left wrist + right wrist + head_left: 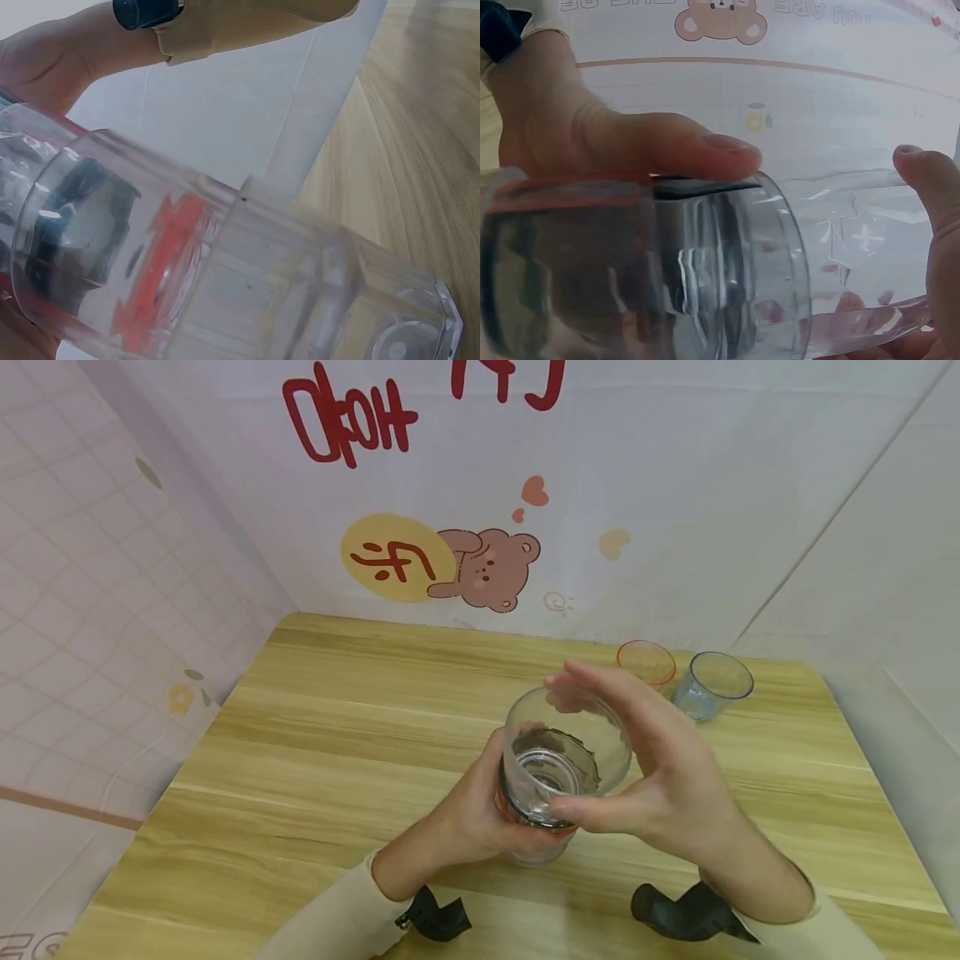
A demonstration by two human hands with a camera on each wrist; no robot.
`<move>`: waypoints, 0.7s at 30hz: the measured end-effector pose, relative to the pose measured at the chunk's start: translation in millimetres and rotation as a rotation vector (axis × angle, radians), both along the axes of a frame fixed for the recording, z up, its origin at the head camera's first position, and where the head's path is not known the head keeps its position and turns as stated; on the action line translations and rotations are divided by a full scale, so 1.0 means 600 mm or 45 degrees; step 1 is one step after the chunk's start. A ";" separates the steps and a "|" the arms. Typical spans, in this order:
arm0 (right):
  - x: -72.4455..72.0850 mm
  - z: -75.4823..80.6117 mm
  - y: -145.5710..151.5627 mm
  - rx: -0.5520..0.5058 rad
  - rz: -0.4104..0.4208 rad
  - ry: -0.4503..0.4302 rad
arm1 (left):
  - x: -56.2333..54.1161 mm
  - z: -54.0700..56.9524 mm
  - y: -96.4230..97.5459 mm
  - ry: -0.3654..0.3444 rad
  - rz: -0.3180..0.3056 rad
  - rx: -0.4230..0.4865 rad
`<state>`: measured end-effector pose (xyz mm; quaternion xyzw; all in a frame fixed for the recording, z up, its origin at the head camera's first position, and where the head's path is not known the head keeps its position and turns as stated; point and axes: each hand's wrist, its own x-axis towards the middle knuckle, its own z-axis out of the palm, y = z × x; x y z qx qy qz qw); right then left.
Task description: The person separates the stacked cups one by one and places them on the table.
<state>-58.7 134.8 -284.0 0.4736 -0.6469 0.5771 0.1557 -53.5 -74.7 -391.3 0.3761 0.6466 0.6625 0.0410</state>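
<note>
My left hand [480,806] grips a stack of nested clear cups round its middle. The uppermost cup [558,768] is clear, tilted with its mouth towards the head camera. Around its wide upper part my right hand [667,768] curls, thumb on the near side and fingers on the far side. Below it come a dark-rimmed layer and red edging; in the left wrist view a red band [165,270] shows through the clear wall above a faceted clear base [375,315]. My left thumb [712,154] lies along the stack in the right wrist view.
A red-rimmed cup [647,681] and a blue-tinted cup [705,697] stand side by side at the table's back right. The wood-grain table [300,735] meets a white printed cloth [675,468] behind. Black straps [442,918] are on both wrists.
</note>
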 end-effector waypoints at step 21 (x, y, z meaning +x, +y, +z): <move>-0.011 0.033 0.021 -0.218 0.065 -0.048 | -0.004 -0.003 -0.003 -0.019 -0.060 0.010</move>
